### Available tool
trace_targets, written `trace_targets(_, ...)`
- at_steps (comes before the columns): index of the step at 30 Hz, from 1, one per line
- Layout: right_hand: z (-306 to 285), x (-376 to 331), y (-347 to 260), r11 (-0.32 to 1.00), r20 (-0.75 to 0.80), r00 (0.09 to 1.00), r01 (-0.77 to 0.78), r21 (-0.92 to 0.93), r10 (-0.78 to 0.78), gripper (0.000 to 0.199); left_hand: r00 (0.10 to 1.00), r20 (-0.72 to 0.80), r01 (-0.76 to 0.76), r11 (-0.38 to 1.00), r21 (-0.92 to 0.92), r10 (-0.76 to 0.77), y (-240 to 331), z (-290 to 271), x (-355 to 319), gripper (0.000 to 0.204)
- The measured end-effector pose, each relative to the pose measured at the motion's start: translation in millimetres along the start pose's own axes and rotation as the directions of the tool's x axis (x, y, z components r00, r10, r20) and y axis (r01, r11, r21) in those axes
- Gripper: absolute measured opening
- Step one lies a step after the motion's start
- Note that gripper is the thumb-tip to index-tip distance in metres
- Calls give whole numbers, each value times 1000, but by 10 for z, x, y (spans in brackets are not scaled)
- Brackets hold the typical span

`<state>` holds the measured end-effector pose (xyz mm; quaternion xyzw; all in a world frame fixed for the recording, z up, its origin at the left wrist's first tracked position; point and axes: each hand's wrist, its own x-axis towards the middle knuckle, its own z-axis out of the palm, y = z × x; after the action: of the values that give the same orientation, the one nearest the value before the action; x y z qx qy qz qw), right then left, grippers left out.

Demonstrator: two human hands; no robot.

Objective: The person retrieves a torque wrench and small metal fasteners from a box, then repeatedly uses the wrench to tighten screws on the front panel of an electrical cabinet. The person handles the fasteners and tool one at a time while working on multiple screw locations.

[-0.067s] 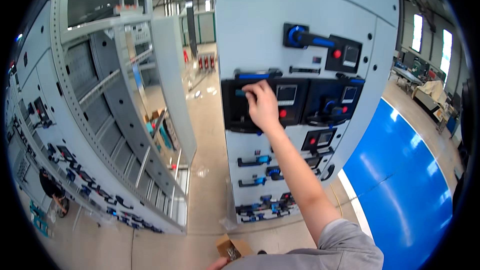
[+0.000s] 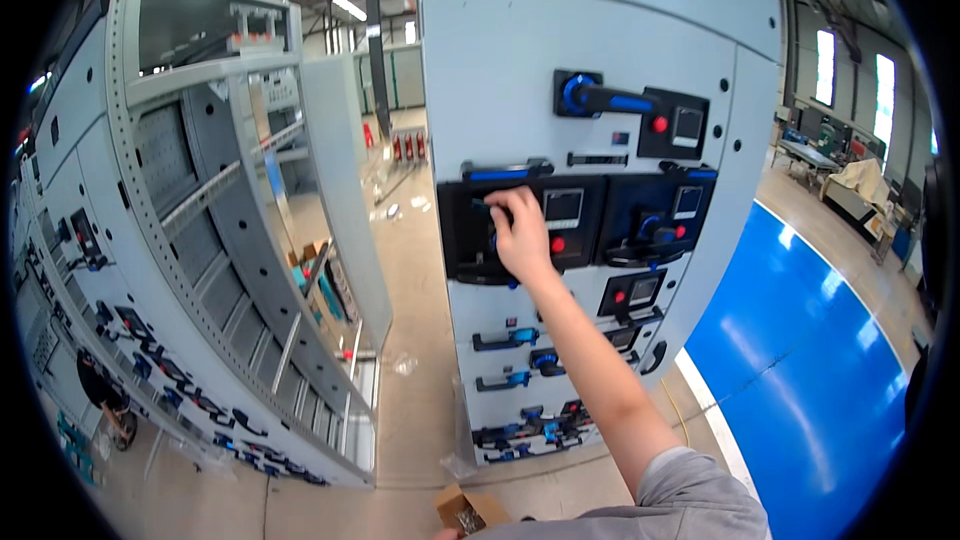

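Observation:
My right hand (image 2: 521,232) is raised to the left black panel (image 2: 580,189) on the front of a tall grey switchgear cabinet (image 2: 500,70). Its thumb and fingers are pinched together at the panel's left part; whatever they hold is too small or hidden to name. Right of the hand, the panel bears a square display (image 2: 564,207) and a red button (image 2: 557,244). At the lower edge an open cardboard box (image 2: 492,511) contains small metal pieces (image 2: 468,519). Only a sliver of my left hand (image 2: 447,534) shows, against the box's near left side, apparently holding it.
An open cabinet frame (image 2: 125,90) stands at left, with a concrete aisle (image 2: 415,340) between. Rotary handles (image 2: 600,97) and drawer handles jut from the cabinet. A person (image 2: 100,385) crouches far left. Shiny blue flooring (image 2: 790,340) lies to the right.
The view has tipped up slightly, so the cabinet and my right hand sit lower in the picture. The right hand stays pinched at the same panel; less of my left hand shows.

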<state>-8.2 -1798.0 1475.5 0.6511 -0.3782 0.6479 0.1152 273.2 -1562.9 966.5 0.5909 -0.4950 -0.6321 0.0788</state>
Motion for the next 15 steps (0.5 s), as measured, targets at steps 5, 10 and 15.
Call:
trace_targets(5, -351, -614, -101, 992, -170, 978, 117, -39, -122, 11, 999, 25, -49, 998, 33, 48, 340, -21, 79, 38)
trace_targets(10, -535, -1198, 126, 989, -96, 988, -126, -82, 118, 9, 998, 53, -48, 997, 60, 45, 320, 4, 63, 38)
trace_targets(15, -552, -1196, 301, 983, -39, 994, -111, -144, 107, 12, 997, 80, 0, 996, 88, -7, 47, 118, -55, 39)
